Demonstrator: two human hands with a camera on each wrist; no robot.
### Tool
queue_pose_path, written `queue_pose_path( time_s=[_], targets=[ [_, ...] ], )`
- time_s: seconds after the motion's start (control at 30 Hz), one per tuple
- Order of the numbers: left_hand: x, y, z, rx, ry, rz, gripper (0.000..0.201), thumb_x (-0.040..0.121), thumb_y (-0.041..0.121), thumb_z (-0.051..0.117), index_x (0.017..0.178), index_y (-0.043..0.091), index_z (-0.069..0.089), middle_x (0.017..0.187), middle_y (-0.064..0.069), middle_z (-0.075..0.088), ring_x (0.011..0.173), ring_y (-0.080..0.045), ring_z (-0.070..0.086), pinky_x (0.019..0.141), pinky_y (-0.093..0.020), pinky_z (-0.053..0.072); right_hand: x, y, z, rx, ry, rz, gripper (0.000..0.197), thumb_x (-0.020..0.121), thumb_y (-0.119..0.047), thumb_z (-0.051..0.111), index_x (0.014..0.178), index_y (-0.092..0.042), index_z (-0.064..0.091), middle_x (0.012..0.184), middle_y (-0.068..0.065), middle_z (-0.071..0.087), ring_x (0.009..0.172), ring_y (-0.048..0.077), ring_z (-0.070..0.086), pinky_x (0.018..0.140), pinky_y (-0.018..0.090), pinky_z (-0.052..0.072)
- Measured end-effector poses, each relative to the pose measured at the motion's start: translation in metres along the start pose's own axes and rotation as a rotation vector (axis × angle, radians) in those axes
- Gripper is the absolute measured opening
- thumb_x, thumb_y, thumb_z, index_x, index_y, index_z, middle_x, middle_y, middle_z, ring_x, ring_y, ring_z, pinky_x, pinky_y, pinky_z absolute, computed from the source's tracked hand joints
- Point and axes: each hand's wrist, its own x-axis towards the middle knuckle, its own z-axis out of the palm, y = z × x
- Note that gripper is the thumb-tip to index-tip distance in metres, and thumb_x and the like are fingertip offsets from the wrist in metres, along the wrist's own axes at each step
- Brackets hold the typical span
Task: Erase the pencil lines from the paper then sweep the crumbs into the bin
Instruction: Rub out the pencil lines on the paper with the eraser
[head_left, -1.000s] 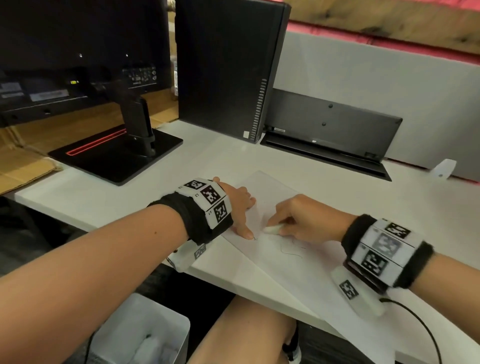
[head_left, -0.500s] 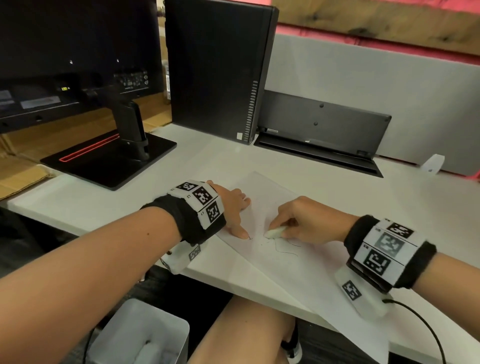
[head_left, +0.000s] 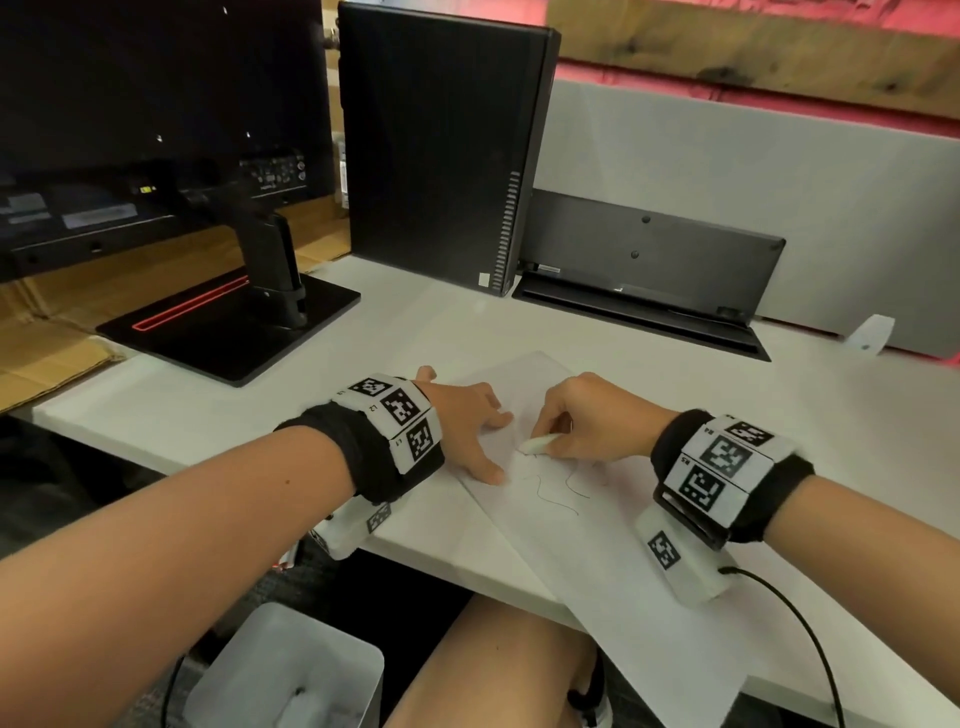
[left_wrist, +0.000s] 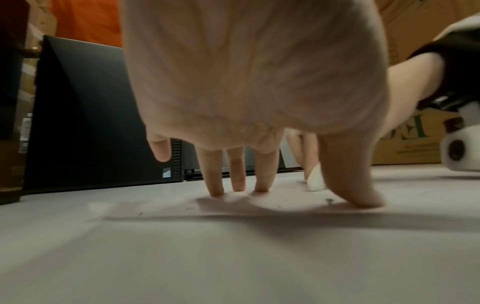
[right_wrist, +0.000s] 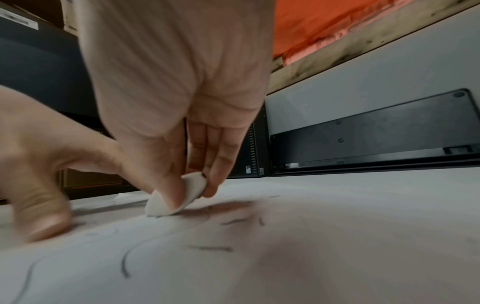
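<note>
Eraser (right_wrist: 179, 197) btwn R thumb & fingertips (right_wrist: 211, 185)

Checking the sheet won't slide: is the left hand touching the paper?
Touching. The left wrist view shows the left hand planting fingertips on the paper.

The head camera is looking down and forward over the worktop (head_left: 519, 332). Each wrist camera is sitting low, just above that surface, facing along the fingers. All three are sharing the paper (head_left: 613, 545) and eraser (right_wrist: 176, 197).
</note>
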Motion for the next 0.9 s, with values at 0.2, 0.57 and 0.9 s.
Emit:
queue_pose_path(
  time_s=[0.2,0.57,0.9],
  targets=[
    [-0.003,0.006,-0.002,-0.004,-0.048,-0.024,0.090,0.081,0.071,0.048,0.151,0.030,0.008,0.154,0.012,0.009,0.138,-0.013,0.028,0.111,-0.047,-0.003,-0.016,-0.005,0.002,-0.021,-0.157,-0.101,0.015,0.084,-0.018,0.067,0.097,-0.017,0.075,0.074,-0.015,0.057,0.065,0.000,0.050,0.065,0.012,0.041],
    [-0.001,0.006,-0.001,0.012,-0.068,-0.042,0.091,0.081,0.070,0.047,0.151,0.031,0.003,0.156,0.011,0.004,0.140,-0.013,0.023,0.111,-0.054,-0.005,-0.020,-0.004,0.002,0.013,-0.094,-0.121,0.017,0.086,-0.018,0.064,0.098,-0.015,0.075,0.069,-0.013,0.049,0.063,0.000,0.046,0.062,0.010,0.036],
    [-0.003,0.007,-0.003,-0.008,-0.069,-0.020,0.087,0.081,0.069,0.049,0.150,0.033,0.010,0.155,0.008,0.009,0.139,-0.015,0.025,0.111,-0.054,-0.002,0.003,-0.008,-0.001,0.035,-0.041,-0.106,0.017,0.085,-0.027,0.066,0.093,-0.015,0.076,0.068,-0.016,0.049,0.065,-0.009,0.049,0.062,0.007,0.036]
  ],
)
